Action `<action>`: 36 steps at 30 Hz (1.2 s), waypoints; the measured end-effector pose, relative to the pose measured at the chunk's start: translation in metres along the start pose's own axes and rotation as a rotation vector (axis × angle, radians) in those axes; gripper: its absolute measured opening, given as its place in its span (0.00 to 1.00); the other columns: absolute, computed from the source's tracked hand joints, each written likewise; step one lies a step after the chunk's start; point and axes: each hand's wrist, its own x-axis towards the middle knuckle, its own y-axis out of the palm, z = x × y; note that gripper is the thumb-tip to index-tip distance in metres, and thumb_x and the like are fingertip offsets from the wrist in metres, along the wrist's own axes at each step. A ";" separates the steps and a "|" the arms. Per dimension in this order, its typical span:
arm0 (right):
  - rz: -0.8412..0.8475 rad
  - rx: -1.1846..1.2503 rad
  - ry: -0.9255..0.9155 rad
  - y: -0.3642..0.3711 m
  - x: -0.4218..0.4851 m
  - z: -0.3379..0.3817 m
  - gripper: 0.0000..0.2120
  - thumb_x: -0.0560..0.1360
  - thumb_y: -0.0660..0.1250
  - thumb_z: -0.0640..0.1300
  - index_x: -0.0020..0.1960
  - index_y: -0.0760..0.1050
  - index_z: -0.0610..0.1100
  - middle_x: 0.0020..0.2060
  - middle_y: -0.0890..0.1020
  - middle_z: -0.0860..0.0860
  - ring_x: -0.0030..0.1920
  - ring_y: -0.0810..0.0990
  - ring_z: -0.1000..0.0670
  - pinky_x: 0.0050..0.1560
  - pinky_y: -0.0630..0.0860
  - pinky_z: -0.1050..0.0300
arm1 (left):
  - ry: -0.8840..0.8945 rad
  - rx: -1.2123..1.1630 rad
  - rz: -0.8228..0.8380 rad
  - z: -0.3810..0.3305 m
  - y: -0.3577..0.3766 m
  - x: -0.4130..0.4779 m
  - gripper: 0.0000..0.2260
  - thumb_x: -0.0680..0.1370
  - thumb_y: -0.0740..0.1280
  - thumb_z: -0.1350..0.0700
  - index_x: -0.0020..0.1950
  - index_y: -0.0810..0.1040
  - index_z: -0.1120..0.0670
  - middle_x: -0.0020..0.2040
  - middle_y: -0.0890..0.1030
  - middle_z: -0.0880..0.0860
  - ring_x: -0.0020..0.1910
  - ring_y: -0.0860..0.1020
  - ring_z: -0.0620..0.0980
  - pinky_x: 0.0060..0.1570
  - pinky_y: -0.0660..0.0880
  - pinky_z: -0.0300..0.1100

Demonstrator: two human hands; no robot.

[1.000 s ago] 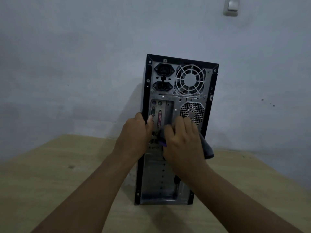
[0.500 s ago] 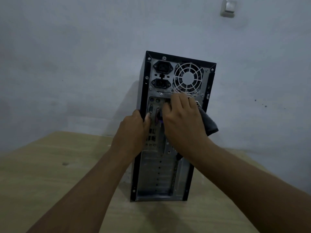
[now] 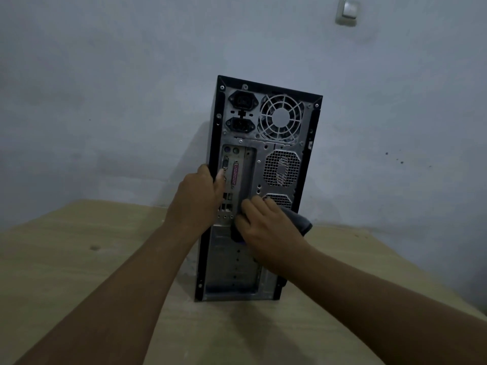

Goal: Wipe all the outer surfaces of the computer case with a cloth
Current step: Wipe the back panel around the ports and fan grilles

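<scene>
Pale wood table against a dim grey-blue wall carries the computer case, which stands upright near the back edge with its rear panel facing the camera.

The right hand lies on the middle of that panel. Its bent fingers press down on a bunched dark cloth, whose loose end sticks out past the case's right edge. The left hand grips the case's left black edge at about the same height. Its thumb lies on the panel by the ports, and its fingers wrap round the side out of sight.

Between the hands sit small ports and a pink connector. Just above the right hand are two mesh vents, the lower one partly covered by the fingers. Higher up come a round fan grille and two stacked power sockets. Below the hands, the right forearm crosses part of the slot covers.

Bare tabletop lies on both sides of the case and in front of it. The wall stands close behind. A light switch is fixed high on the wall to the right.

Any print on the panel is too small and dim to read.
</scene>
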 end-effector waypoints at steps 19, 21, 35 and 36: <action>0.028 -0.183 0.204 -0.037 0.041 -0.002 0.10 0.74 0.60 0.40 0.48 0.77 0.37 0.42 0.76 0.41 0.43 0.74 0.42 0.42 0.71 0.48 | -0.003 0.019 0.047 0.000 -0.004 0.000 0.13 0.86 0.55 0.49 0.48 0.67 0.57 0.34 0.66 0.51 0.28 0.65 0.47 0.26 0.58 0.42; 0.044 -0.138 0.182 -0.035 0.037 0.003 0.12 0.72 0.57 0.39 0.48 0.78 0.37 0.42 0.76 0.42 0.43 0.74 0.43 0.43 0.70 0.48 | -0.008 0.025 0.047 -0.002 -0.004 0.000 0.14 0.86 0.55 0.48 0.47 0.66 0.57 0.33 0.66 0.51 0.28 0.66 0.47 0.26 0.58 0.41; 0.101 0.137 -0.001 -0.005 -0.005 -0.001 0.16 0.62 0.80 0.50 0.48 0.83 0.49 0.44 0.78 0.48 0.46 0.74 0.46 0.44 0.73 0.53 | 0.029 -0.001 0.008 0.001 -0.001 -0.002 0.15 0.85 0.56 0.49 0.44 0.67 0.57 0.31 0.68 0.51 0.25 0.66 0.46 0.23 0.55 0.36; 0.103 0.146 -0.050 -0.002 -0.011 -0.005 0.17 0.62 0.79 0.50 0.49 0.83 0.50 0.45 0.78 0.48 0.47 0.72 0.47 0.44 0.73 0.53 | 0.031 -0.006 0.009 0.001 -0.001 -0.002 0.15 0.85 0.56 0.49 0.44 0.67 0.57 0.31 0.68 0.51 0.26 0.66 0.46 0.24 0.56 0.37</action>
